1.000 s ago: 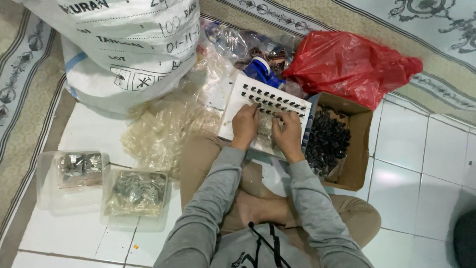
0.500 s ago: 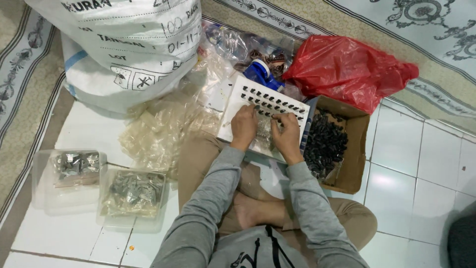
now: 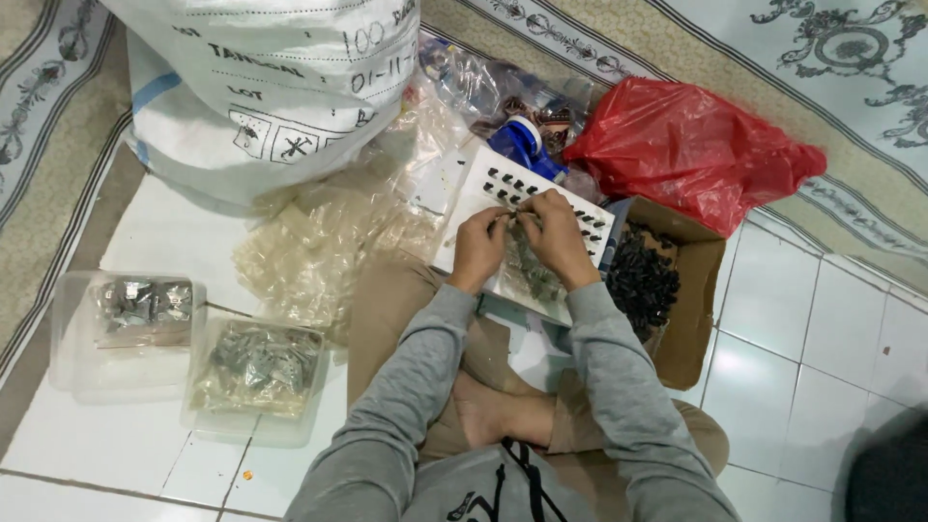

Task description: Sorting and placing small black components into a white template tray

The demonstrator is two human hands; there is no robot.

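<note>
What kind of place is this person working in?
Probably a home floor used for piecework: white floor tiles beside a patterned carpet, a big printed sack, and a cardboard box of small black parts.

A home floor used as a piecework station is shown: white floor tiles point(image 3: 822, 329) are bordered by a patterned carpet point(image 3: 677, 39), with a large printed sack point(image 3: 280, 87) set beside the carpet.

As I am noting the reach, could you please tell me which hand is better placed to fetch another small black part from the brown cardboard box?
Probably the right hand: the brown cardboard box lies on its side.
</note>
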